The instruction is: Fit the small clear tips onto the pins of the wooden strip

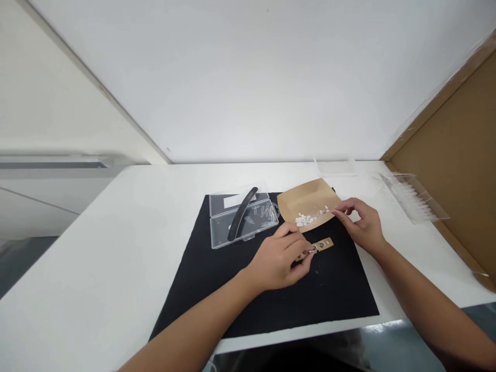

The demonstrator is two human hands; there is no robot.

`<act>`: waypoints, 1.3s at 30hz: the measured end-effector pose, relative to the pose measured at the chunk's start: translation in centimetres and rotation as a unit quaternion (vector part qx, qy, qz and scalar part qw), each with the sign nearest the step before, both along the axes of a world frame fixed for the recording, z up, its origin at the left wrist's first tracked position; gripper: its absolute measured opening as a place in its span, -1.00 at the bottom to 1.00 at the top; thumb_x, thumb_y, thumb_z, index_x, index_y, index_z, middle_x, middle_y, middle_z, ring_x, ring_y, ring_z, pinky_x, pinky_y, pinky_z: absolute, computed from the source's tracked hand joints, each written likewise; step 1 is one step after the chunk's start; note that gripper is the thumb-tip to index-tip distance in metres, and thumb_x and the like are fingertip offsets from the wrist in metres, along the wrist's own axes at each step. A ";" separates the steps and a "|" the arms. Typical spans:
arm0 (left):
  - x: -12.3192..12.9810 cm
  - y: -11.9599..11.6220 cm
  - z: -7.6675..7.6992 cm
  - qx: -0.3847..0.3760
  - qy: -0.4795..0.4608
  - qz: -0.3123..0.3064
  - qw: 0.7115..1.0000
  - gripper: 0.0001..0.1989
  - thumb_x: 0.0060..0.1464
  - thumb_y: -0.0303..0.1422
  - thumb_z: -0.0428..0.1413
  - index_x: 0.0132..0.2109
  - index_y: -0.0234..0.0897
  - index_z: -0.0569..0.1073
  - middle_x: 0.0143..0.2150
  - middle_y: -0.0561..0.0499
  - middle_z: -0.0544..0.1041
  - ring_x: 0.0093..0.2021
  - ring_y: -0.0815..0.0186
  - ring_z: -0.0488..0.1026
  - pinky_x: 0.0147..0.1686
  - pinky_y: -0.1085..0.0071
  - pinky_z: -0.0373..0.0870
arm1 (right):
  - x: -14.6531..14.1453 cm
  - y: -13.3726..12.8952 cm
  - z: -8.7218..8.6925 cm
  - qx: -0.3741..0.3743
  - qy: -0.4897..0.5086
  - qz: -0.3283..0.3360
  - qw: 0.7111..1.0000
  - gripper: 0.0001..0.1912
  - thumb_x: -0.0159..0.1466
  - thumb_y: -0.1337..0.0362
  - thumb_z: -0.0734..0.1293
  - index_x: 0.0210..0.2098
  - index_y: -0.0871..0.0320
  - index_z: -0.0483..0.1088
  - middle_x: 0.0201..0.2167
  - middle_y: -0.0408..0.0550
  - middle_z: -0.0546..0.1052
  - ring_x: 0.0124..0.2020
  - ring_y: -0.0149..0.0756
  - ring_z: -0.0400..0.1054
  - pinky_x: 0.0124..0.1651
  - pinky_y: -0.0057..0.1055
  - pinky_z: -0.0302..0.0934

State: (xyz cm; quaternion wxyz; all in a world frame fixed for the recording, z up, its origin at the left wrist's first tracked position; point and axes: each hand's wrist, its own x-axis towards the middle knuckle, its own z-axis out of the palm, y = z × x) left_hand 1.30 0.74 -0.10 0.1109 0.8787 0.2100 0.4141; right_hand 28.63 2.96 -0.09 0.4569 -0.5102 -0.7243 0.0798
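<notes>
On the black mat (201, 289), the left hand (279, 257) is clamped on a narrow, flat tan strip (327, 243) bearing small dark, silvery pieces. Just beyond, small white bits (304, 220) lie heaped on a smooth, curving tan sheet (304, 197). Whether the right hand (362, 221), at its right edge, grips anything, I cannot tell.

Plenty of rm on the white tabletop (89, 268), L side; a hand could also pass over the nr-R part of the black rectangular mat (329, 297), btwn the forearms. Toward the back it's blocked: clear hinged plastic case (217, 235) w/ curved black file (242, 214) across it, shallow brown paper tray (300, 199) beside, L hand (281, 258) in front, R hand (360, 223) at its R edge
</notes>
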 end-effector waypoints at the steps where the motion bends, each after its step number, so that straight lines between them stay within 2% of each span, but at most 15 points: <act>1: 0.0 0.1 0.0 -0.020 -0.018 0.012 1.000 -0.90 0.27 -0.48 0.18 -0.08 -0.26 0.51 -0.33 -0.01 0.60 -0.26 0.22 0.48 -0.08 0.20 0.53 | 0.0 -0.2 0.2 0.002 -0.001 0.015 1.000 -0.88 0.40 0.16 0.45 -0.21 0.06 0.56 -0.37 -0.10 0.60 -0.38 -0.28 0.42 -0.26 -0.28 0.40; 4: 0.0 0.3 0.1 -0.056 -0.059 0.044 0.996 -0.94 0.29 -0.47 0.17 -0.11 -0.25 0.50 -0.35 0.02 0.58 -0.29 0.25 0.46 -0.12 0.23 0.48 | -0.4 -1.2 1.0 -0.003 -0.005 0.098 0.995 -0.91 0.40 0.21 0.46 -0.12 0.05 0.56 -0.34 -0.10 0.62 -0.38 -0.30 0.45 -0.29 -0.31 0.40; 7: 0.0 0.6 0.1 -0.050 -0.073 0.054 0.995 -0.95 0.29 -0.47 0.17 -0.12 -0.26 0.50 -0.36 0.04 0.58 -0.34 0.29 0.46 -0.09 0.22 0.45 | -1.3 -2.4 1.4 -0.021 -0.002 0.186 0.982 -0.81 0.37 0.25 0.49 -0.02 0.02 0.55 -0.27 -0.11 0.64 -0.30 -0.30 0.51 -0.24 -0.34 0.43; 10: 0.0 0.6 0.0 -0.047 -0.076 0.048 0.995 -0.93 0.27 -0.48 0.20 -0.11 -0.26 0.52 -0.36 0.04 0.57 -0.32 0.27 0.45 -0.13 0.24 0.44 | -2.3 -3.3 1.4 -0.048 0.006 0.233 0.971 -0.74 0.37 0.27 0.50 0.04 -0.01 0.53 -0.24 -0.13 0.65 -0.25 -0.31 0.52 -0.18 -0.34 0.44; 12: 0.0 0.4 0.0 -0.048 -0.077 0.041 0.995 -0.91 0.26 -0.48 0.20 -0.10 -0.26 0.52 -0.35 0.02 0.58 -0.29 0.26 0.45 -0.15 0.26 0.45 | -2.8 -3.6 1.2 -0.066 0.010 0.243 0.968 -0.73 0.37 0.26 0.51 0.05 -0.01 0.52 -0.24 -0.14 0.65 -0.25 -0.32 0.52 -0.18 -0.35 0.44; 16: 0.0 0.2 0.0 -0.052 -0.076 0.028 0.995 -0.88 0.26 -0.49 0.21 -0.07 -0.25 0.52 -0.34 0.01 0.59 -0.26 0.25 0.44 -0.17 0.28 0.46 | -3.2 -3.8 1.0 -0.078 0.024 0.243 0.967 -0.84 0.40 0.25 0.49 -0.03 0.00 0.55 -0.28 -0.17 0.61 -0.32 -0.38 0.48 -0.24 -0.40 0.40; 21: 0.0 0.2 0.0 -0.031 -0.081 -0.007 0.996 -0.81 0.28 -0.51 0.23 0.02 -0.27 0.50 -0.25 -0.01 0.66 -0.27 0.28 0.48 -0.08 0.22 0.46 | -3.4 -4.0 1.1 -0.085 0.028 0.249 0.964 -0.86 0.40 0.27 0.49 -0.05 0.01 0.56 -0.26 -0.15 0.63 -0.28 -0.36 0.52 -0.21 -0.40 0.43; 28: 0.0 0.3 -0.3 -0.038 -0.071 -0.035 0.996 -0.80 0.36 -0.48 0.20 0.08 -0.25 0.49 -0.20 -0.03 0.69 -0.31 0.33 0.52 -0.04 0.20 0.50 | -3.3 -3.9 1.4 -0.002 0.002 0.272 0.962 -0.76 0.37 0.37 0.50 0.01 0.05 0.54 -0.22 -0.11 0.64 -0.23 -0.35 0.53 -0.18 -0.40 0.46; 34: -0.1 0.5 -0.5 -0.038 -0.055 -0.057 0.996 -0.77 0.36 -0.48 0.21 0.12 -0.27 0.49 -0.20 -0.03 0.70 -0.29 0.32 0.53 -0.02 0.20 0.51 | -2.9 -3.7 1.4 0.014 -0.029 0.296 0.955 -0.73 0.33 0.33 0.54 0.00 0.07 0.55 -0.23 -0.10 0.62 -0.22 -0.36 0.51 -0.15 -0.41 0.46; 39: -0.2 0.4 -0.4 -0.045 -0.021 -0.062 0.997 -0.83 0.38 -0.45 0.19 0.08 -0.25 0.50 -0.16 -0.03 0.71 -0.27 0.30 0.52 0.01 0.18 0.51 | -2.6 -3.6 1.3 0.023 -0.055 0.305 0.950 -0.74 0.35 0.33 0.53 0.01 0.07 0.54 -0.22 -0.10 0.64 -0.22 -0.35 0.52 -0.15 -0.39 0.45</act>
